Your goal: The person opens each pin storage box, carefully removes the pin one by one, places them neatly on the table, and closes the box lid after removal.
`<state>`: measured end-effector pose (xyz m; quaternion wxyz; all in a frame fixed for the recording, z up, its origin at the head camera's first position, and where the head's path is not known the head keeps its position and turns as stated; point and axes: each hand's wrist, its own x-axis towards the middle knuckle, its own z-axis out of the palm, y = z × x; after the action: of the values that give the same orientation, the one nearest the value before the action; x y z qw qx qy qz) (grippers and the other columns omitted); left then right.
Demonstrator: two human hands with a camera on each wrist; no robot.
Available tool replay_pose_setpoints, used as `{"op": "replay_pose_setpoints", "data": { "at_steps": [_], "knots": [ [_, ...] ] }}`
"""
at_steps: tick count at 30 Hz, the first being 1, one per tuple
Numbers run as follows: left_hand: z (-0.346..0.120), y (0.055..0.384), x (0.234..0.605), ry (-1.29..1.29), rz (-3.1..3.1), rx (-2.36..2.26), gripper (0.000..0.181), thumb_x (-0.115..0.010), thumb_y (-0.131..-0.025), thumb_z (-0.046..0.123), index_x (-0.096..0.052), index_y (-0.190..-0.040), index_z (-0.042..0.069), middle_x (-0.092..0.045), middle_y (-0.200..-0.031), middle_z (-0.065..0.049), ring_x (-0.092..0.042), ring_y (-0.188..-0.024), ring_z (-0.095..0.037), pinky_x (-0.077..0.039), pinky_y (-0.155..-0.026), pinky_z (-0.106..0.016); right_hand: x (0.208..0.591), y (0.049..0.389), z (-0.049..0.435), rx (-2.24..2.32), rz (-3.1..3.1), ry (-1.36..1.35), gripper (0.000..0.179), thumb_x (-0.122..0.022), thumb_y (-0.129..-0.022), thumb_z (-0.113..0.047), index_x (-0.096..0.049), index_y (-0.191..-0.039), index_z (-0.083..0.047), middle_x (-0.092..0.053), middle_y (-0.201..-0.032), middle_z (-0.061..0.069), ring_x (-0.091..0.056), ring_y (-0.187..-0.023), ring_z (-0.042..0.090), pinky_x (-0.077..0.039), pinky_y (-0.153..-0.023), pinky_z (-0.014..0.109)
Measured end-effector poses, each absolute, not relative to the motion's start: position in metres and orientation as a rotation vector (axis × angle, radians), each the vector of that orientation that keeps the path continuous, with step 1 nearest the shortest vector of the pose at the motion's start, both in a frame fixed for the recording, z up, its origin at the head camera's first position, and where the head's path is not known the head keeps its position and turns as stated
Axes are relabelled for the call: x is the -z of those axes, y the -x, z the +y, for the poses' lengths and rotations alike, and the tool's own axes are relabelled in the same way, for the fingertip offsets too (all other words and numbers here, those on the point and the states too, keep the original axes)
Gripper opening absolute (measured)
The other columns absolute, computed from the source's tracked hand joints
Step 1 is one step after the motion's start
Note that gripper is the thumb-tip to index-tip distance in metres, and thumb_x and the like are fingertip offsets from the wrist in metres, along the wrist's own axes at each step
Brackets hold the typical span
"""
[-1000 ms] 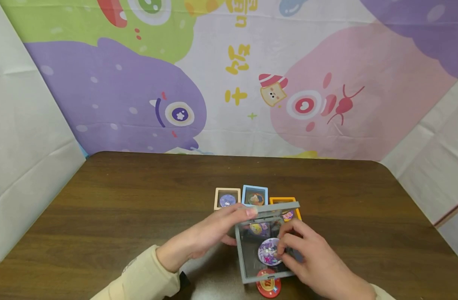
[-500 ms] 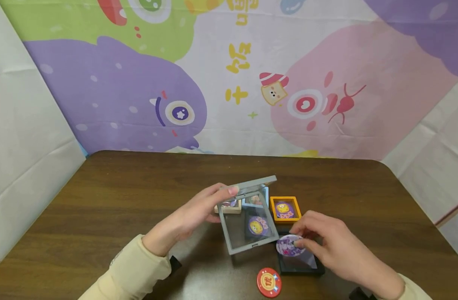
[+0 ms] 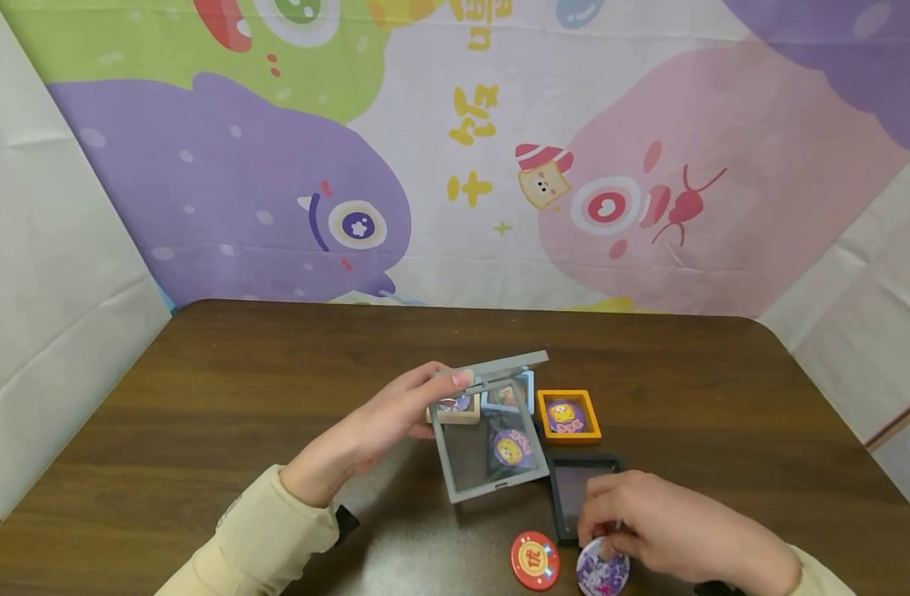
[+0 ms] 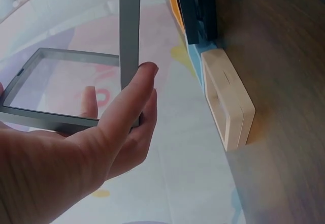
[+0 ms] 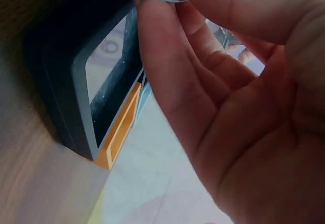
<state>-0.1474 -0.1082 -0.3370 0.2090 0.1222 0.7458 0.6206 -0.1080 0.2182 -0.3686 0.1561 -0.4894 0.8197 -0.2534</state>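
My left hand (image 3: pixel 395 426) grips a grey hinged display case (image 3: pixel 499 487) by its hinge side, thumb on the raised half. Its two clear-paned halves stand apart, as the left wrist view also shows. Through the lower pane a round badge with a yellow cartoon face (image 3: pixel 509 450) shows in a dark case behind. With thumb and fingers my right hand (image 3: pixel 663 521) pinches a round purple badge (image 3: pixel 602 573) by its upper edge, low near the table's front. Beside it lies a red round badge (image 3: pixel 534 561). A black case (image 3: pixel 556 501) is partly covered by my right hand.
Behind the grey case stand a beige case (image 3: pixel 455 419) and a light blue case (image 3: pixel 530 389), partly overlapped by it. An orange case (image 3: pixel 593 418) with a yellow-faced badge lies to their right. A printed cloth (image 3: pixel 469 248) rises at the back edge of the brown table (image 3: pixel 276 372).
My left hand has moved the grey case left and away from me. My right hand has brought the purple badge from the grey case, over the black case, to beside the red badge.
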Motion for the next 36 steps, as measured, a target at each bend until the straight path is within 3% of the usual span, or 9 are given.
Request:
{"op": "replay_pose_setpoints", "data": {
  "at_steps": [13,25,36],
  "knots": [
    [-0.107,0.147,0.338,-0.372,2.062,-1.724,0.057,-0.053,-0.096,0.051,-0.052,-0.126,0.003,-0.055,-0.129,-0.015,-0.051,-0.121,-0.032,-0.045,-0.098,-0.052,0.379,0.104,0.214,0.615,2.397,1.463,0.027,-0.078,-0.083,-0.005,-0.068,-0.09,-0.029,-0.051,-0.088,-0.022,-0.047,-0.081,-0.002,-0.044,-0.067,0.016],
    [-0.105,0.147,0.34,-0.372,2.05,-1.687,0.06,-0.053,-0.096,0.051,-0.05,-0.134,0.005,-0.052,-0.137,-0.015,-0.046,-0.13,-0.033,-0.045,-0.099,-0.053,0.384,0.104,0.213,0.589,2.389,1.443,0.016,-0.078,-0.086,-0.015,-0.068,-0.088,-0.027,-0.043,-0.08,-0.021,-0.043,-0.068,-0.007,-0.041,-0.061,0.014],
    [-0.103,0.145,0.341,-0.343,2.06,-1.67,0.063,-0.056,-0.094,0.05,-0.049,-0.139,0.007,-0.052,-0.139,-0.011,-0.047,-0.131,-0.032,-0.046,-0.097,-0.05,0.384,0.102,0.21,0.543,2.419,1.428,0.017,-0.08,-0.084,-0.015,-0.068,-0.084,-0.027,-0.043,-0.08,-0.022,-0.043,-0.069,-0.007,-0.04,-0.061,0.014]
  ]
}}
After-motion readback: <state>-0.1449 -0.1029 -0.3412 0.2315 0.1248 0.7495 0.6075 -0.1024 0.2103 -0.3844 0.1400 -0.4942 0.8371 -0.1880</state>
